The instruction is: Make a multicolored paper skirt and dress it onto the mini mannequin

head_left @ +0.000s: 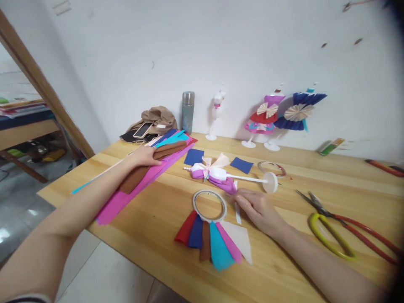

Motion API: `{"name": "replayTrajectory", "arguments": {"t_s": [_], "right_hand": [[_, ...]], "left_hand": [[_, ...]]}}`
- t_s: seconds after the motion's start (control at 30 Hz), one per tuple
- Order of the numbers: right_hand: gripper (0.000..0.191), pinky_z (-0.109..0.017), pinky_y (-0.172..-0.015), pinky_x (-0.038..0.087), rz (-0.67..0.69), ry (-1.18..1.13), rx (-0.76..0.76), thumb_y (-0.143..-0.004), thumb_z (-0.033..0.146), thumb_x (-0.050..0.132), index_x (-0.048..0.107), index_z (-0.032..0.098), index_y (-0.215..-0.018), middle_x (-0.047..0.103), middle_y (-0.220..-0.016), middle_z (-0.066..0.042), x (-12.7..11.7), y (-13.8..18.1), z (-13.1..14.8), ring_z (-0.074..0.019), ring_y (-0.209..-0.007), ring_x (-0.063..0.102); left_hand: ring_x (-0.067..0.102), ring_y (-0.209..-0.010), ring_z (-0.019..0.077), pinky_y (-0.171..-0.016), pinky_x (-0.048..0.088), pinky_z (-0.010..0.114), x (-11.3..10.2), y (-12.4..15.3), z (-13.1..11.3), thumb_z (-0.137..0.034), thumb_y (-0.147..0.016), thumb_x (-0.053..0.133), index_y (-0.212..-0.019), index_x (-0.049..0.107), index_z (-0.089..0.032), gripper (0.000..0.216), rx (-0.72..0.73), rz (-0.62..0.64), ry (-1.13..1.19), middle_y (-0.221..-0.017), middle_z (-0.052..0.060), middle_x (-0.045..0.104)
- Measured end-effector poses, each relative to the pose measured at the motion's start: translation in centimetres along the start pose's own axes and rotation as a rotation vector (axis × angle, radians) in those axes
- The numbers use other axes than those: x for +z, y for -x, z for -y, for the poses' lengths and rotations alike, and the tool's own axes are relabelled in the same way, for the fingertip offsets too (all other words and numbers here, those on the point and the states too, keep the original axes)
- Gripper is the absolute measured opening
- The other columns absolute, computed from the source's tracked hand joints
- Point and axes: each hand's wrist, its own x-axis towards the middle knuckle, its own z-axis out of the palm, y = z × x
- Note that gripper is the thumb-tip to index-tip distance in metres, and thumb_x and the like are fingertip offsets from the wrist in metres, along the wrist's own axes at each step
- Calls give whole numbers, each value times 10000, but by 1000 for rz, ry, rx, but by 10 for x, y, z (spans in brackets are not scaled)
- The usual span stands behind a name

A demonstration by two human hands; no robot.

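My left hand point(145, 156) is closed on brown crepe paper point(134, 179), on top of a stack with magenta crepe paper point(110, 206) and turquoise sheets. On the right, my right hand point(260, 210) rests on the table with its fingers curled together. Its fingertips meet the end of the magenta paper wrapped on a small white mannequin point(217, 173), which lies on its side; what they pinch is hidden. A pale bow point(217, 162) sits on that mannequin. Beside my right hand is a narrow white strip point(237, 213). A tape roll point(195, 204) lies nearer me, touching a fan of coloured paper pieces point(221, 248).
Scissors point(331, 229) with yellow and red handles lie at the right. Two blue squares point(193, 157) flank the bow. Along the wall stand a bare mannequin point(217, 113), two dressed mannequins point(261, 118) and a flask point(188, 113). A phone point(143, 130) rests by brown cloth point(160, 117).
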Motion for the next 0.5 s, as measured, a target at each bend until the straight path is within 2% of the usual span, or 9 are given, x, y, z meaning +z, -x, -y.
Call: {"name": "replayTrajectory", "arguments": {"t_s": [0.07,0.13,0.2,0.3,0.4,0.5], "right_hand": [[533,-311,-545,414,3,11,-12,-1034,481,279,503,214,-631,554,-588,-31,1,0,-1,-166,-538,516],[533,-307,-548,409,1,16,-19,-1036,480,269,480,215,-625,544,-587,-27,1,0,-1,-162,-539,508],[520,-303,-550,404,-4,15,-21,-1037,472,278,457,215,-622,541,-593,-25,1,0,-1,-157,-540,500],[506,-299,-545,393,-7,6,-28,-1039,460,287,426,218,-617,535,-590,-20,2,0,1,-150,-531,486],[506,-301,-535,384,-7,2,-41,-1039,459,280,417,222,-613,531,-584,-19,2,-1,2,-150,-520,474],[515,-306,-534,384,-5,-3,-45,-1034,472,281,430,223,-609,537,-585,-23,1,-2,3,-152,-516,466]], "left_hand": [[598,-1140,366,-882,502,399,13,3,-9,-615,-758,557,-1343,530,-127,762,-31,-5,-43,-1273,223,629],[614,-1106,361,-871,509,401,16,3,-12,-602,-756,558,-1315,545,-110,744,-23,0,-56,-1260,240,629],[645,-1039,322,-859,514,366,13,0,-10,-533,-746,591,-1235,602,-140,628,8,17,-61,-1188,197,675],[672,-984,289,-831,517,325,6,-7,-2,-332,-724,609,-1167,649,-165,475,22,15,-68,-1104,154,717],[678,-1006,286,-839,518,314,1,-15,7,-197,-695,574,-1188,658,-160,502,15,-18,-55,-1107,145,725],[674,-1041,265,-880,513,291,-4,-23,17,-166,-680,566,-1209,667,-198,539,14,-55,-17,-1125,94,732]]}}
